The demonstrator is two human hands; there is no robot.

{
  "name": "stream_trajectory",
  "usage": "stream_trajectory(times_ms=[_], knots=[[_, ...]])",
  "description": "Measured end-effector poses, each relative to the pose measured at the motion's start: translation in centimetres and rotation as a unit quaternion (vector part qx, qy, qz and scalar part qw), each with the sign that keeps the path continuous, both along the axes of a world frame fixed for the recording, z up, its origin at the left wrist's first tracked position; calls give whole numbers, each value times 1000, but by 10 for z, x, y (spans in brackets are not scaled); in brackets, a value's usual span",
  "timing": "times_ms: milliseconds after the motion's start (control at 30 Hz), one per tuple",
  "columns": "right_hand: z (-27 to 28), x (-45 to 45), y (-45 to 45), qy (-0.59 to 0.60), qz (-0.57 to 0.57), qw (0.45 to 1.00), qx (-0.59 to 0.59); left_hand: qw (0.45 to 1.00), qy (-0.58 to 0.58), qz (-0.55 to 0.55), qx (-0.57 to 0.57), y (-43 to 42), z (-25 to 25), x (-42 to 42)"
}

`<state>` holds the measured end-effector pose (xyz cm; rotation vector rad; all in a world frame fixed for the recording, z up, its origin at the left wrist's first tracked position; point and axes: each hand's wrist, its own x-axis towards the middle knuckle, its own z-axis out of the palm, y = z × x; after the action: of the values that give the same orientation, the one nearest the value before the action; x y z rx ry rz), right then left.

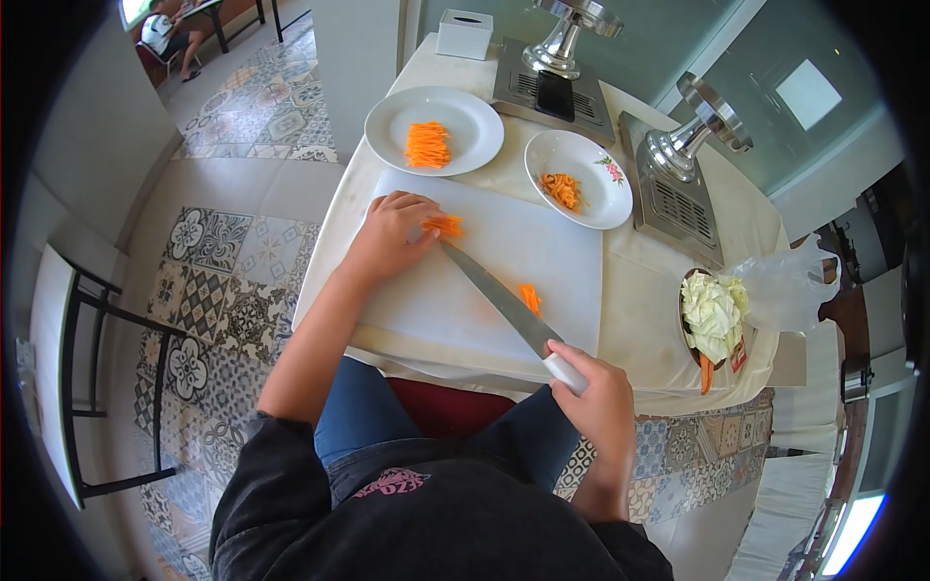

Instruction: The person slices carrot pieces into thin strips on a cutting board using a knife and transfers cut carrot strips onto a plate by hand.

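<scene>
My right hand (593, 392) is closed around the white handle of a large knife (499, 295), whose blade slants up and left over the white cutting board (426, 310). Near the blade's tip, my left hand (395, 235) rests with bent fingers against a small bunch of carrot strips (443, 226); whether it grips them is hard to tell. A few more carrot pieces (530, 298) lie on the board just right of the blade. Behind the board, a round white plate (383, 131) bears a neat pile of carrot strips (427, 145). Carrot scraps (562, 191) sit in a flowered white dish (593, 211).
Two metal stands (564, 48) (678, 155) are at the back right, one with a black phone (555, 96) on its base. A tissue box (465, 35) stands behind the plate. Cabbage (712, 315) and a plastic bag (790, 290) are at the right. A seated person (167, 34) is far off.
</scene>
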<state>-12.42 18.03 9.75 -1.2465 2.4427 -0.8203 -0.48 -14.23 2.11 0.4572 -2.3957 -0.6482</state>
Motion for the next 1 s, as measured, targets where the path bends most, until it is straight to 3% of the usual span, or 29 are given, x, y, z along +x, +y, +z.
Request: stream_trajectory(times_ms=[1000], knots=[[-4,-9,7,19,-2,1000,-19,1000,-13,4,-5,-1,-9,-3]])
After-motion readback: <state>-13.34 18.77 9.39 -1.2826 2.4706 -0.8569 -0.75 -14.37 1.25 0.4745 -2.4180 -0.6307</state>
